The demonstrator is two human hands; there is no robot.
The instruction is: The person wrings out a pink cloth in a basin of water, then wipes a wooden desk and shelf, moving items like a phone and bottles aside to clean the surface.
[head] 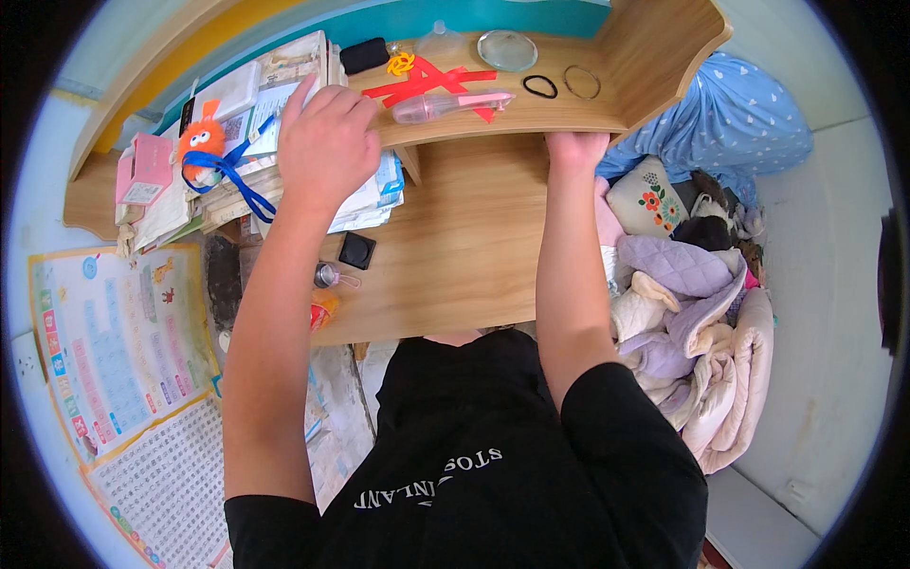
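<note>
My left hand [328, 146] is over the right part of a stack of books and papers [295, 57] on the raised wooden shelf [469, 126]. One finger stretches along the papers and the others curl down. Whether they grip anything is hidden. My right hand [577, 148] reaches in under the shelf's front edge near its right end, where the shelf covers the fingers. Between the hands, on the shelf, lie red ribbon strips [434, 80] and a clear pink-tipped plastic tube [448, 107]. A black hair tie [539, 87] and a thin bangle [581, 82] lie further right.
An orange plush toy [202, 142] with a blue strap and a pink box [146, 169] sit left. A glass dish [507, 50] stands at the back. On the desktop [455, 249] are a black square case [357, 250] and a metal-capped bottle [327, 274]. Bedding [682, 284] lies right.
</note>
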